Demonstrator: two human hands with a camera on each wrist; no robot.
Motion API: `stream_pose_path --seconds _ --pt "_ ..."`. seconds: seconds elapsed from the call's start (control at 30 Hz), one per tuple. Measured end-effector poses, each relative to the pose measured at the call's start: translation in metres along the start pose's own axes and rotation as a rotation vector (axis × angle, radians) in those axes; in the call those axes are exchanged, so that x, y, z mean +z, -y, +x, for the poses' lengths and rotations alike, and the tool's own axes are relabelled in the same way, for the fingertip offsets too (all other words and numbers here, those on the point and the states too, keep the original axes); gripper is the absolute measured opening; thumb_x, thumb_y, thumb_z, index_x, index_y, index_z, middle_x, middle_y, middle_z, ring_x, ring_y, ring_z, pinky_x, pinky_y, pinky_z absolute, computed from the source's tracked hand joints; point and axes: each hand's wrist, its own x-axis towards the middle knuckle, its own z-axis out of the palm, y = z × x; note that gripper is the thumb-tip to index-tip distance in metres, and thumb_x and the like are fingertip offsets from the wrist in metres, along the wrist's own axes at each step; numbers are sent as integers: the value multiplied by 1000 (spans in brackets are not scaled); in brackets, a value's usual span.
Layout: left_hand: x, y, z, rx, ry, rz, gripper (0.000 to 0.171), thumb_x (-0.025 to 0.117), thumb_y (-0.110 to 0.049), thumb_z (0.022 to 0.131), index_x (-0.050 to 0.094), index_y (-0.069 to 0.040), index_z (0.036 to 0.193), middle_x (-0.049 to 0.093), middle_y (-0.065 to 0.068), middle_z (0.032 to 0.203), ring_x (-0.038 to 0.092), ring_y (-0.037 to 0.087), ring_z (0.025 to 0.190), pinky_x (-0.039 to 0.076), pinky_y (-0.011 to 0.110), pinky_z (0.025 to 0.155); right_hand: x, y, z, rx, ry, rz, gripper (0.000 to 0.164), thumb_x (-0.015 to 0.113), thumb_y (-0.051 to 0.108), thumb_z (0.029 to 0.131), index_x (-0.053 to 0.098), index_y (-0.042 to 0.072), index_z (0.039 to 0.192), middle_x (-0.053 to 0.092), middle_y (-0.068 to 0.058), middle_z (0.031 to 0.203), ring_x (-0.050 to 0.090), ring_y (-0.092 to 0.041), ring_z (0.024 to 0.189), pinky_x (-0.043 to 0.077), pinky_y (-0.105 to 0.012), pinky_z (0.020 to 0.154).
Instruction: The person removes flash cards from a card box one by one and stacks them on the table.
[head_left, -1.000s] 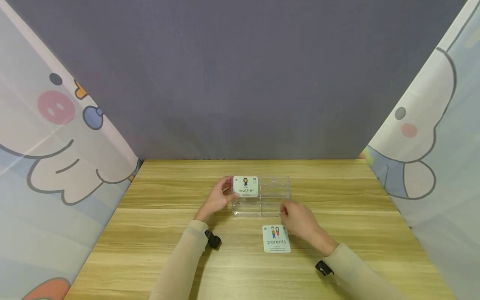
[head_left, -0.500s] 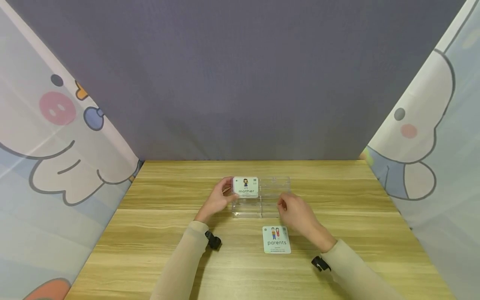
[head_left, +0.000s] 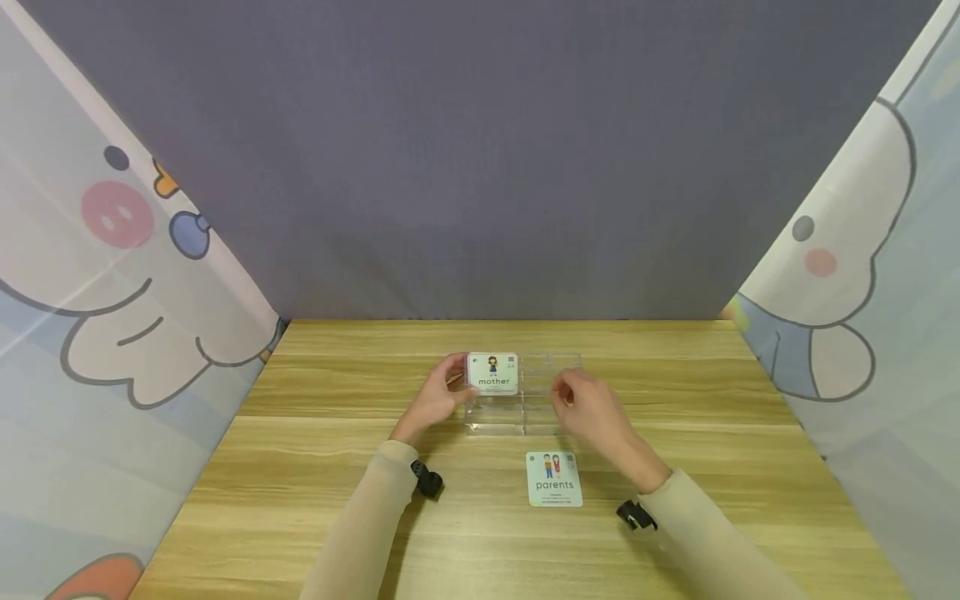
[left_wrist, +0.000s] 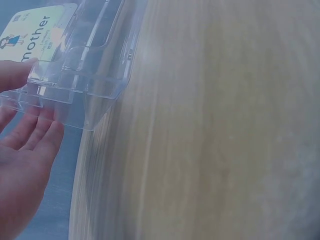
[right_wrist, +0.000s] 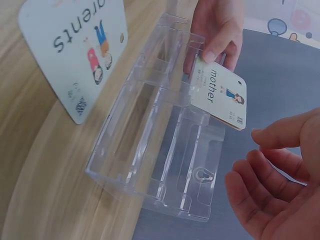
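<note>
A clear plastic card rack (head_left: 495, 414) with compartments in two columns stands on the table. In its upper left compartment sits a white "mother" card (right_wrist: 220, 90), with at least one more card edge behind it. My left hand (head_left: 435, 403) grips the rack's left side, thumb in front and fingers behind, as the left wrist view shows. My right hand (head_left: 596, 417) hovers just in front of the rack's right side. Its fingers are loosely bent with nothing between them and the thumb, and it stands apart from the rack in the right wrist view.
A "parents" card (head_left: 555, 490) lies face up on the wooden table (head_left: 300, 467), in front of the rack. A grey backdrop (head_left: 480, 167) rises behind the table, with printed cartoon curtains (head_left: 90, 292) on both sides.
My right hand has moved slightly up and to the left, from the rack's lower right corner toward its right-hand compartments. The left hand, rack and both cards stay in place.
</note>
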Motion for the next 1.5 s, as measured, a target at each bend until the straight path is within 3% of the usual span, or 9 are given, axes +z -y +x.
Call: stream_pose_path --seconds 0.47,0.93,1.5 --pt "2 1 1 -11 -12 -9 64 74 5 88 47 -1 146 57 17 134 52 36 131 39 45 118 -5 7 9 -11 -49 48 14 75 3 87 70 2 100 65 -4 88 62 -16 77 57 -29 64" --pt "0 1 1 -21 4 -17 63 73 3 90 46 -2 146 55 16 138 50 35 134 37 46 119 -2 12 21 49 -62 235 13 75 3 87 69 4 99 64 -3 89 61 -15 78 58 -30 68" --pt "-1 -1 0 -24 9 -22 64 73 4 89 45 0 147 53 21 139 47 38 136 35 47 120 6 16 33 69 -132 327 17 77 6 87 69 0 100 66 -6 89 63 -19 79 58 -29 68"
